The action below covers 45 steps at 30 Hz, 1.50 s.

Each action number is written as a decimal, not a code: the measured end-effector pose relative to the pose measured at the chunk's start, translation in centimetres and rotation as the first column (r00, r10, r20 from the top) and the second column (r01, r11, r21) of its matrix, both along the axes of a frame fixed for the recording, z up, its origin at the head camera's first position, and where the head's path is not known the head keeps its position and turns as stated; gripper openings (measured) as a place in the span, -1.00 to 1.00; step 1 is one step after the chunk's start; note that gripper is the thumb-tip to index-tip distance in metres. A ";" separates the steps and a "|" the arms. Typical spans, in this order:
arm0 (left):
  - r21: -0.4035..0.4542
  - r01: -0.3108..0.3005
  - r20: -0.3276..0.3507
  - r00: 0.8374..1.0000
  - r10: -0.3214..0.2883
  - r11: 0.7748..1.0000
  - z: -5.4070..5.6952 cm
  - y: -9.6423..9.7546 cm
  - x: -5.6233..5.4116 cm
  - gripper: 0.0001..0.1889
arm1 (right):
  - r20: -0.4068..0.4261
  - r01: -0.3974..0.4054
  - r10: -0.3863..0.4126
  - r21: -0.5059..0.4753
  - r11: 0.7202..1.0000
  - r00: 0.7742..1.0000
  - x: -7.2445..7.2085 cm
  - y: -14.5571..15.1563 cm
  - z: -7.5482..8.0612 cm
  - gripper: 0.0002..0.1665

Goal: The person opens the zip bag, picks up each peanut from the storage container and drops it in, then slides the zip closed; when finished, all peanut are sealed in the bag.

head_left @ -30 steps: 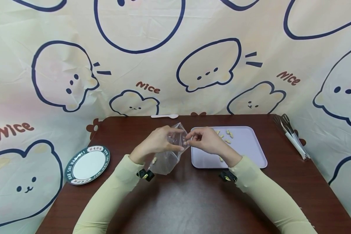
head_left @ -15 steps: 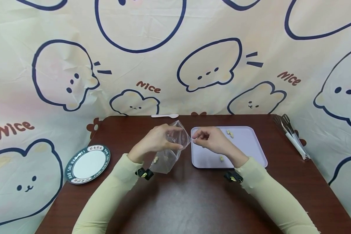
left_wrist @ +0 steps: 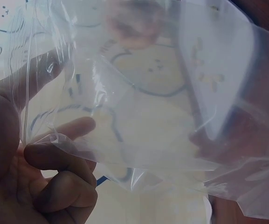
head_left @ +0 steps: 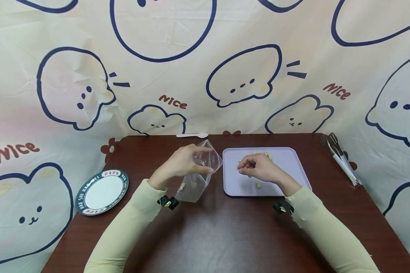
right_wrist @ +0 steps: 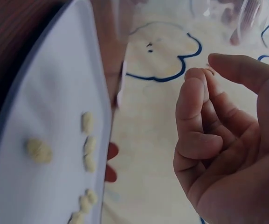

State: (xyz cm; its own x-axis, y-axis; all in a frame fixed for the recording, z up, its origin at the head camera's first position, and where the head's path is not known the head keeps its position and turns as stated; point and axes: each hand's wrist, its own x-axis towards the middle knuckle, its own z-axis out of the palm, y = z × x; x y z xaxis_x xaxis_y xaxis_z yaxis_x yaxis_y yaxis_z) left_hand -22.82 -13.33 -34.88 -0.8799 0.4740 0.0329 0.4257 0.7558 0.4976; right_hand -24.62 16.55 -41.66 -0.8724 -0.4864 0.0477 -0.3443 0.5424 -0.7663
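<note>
A clear plastic zip bag (head_left: 193, 189) hangs from my left hand (head_left: 181, 165), whose thumb and fingers hold its mouth spread apart. One peanut (head_left: 182, 186) lies low inside it; the left wrist view looks through the clear film (left_wrist: 143, 112). My right hand (head_left: 264, 168) is over the lilac tray (head_left: 288, 180), its fingers loosely bent. In the right wrist view, a small gap separates the thumb from the fingertips of the right hand (right_wrist: 227, 126), with nothing seen between them. Several unshelled peanuts (right_wrist: 89, 154) lie on the tray, one nearer (head_left: 258, 185) its front edge.
A white plate (head_left: 102, 191) with a green patterned rim sits at the table's left edge. A white spoon (head_left: 193, 135) lies along the back edge. Utensils with pale handles (head_left: 341, 161), one a whisk, lie at the right. The brown table (head_left: 205, 242) extends in front.
My right hand has moved right, from the bag's mouth to over the tray, and its fingertips have come apart a little. The left hand and bag stay nearly in place.
</note>
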 end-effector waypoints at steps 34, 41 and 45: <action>0.009 0.000 0.032 0.999 -0.001 1.000 0.1 -0.1 0.0 -0.28 | 0.237 -0.035 -0.019 0.222 0.975 0.971 -1.8 5.7 -5.3 -0.76; 0.009 0.001 0.038 0.999 -0.002 1.000 0.0 -0.2 -0.1 -0.28 | 0.200 -0.060 0.014 0.225 0.972 0.980 -1.7 5.5 -5.5 -0.83; 0.017 0.000 0.044 0.999 0.000 1.000 0.1 -0.2 -0.1 -0.28 | 0.191 -0.054 0.009 0.231 0.971 0.982 -1.7 5.5 -5.6 -0.84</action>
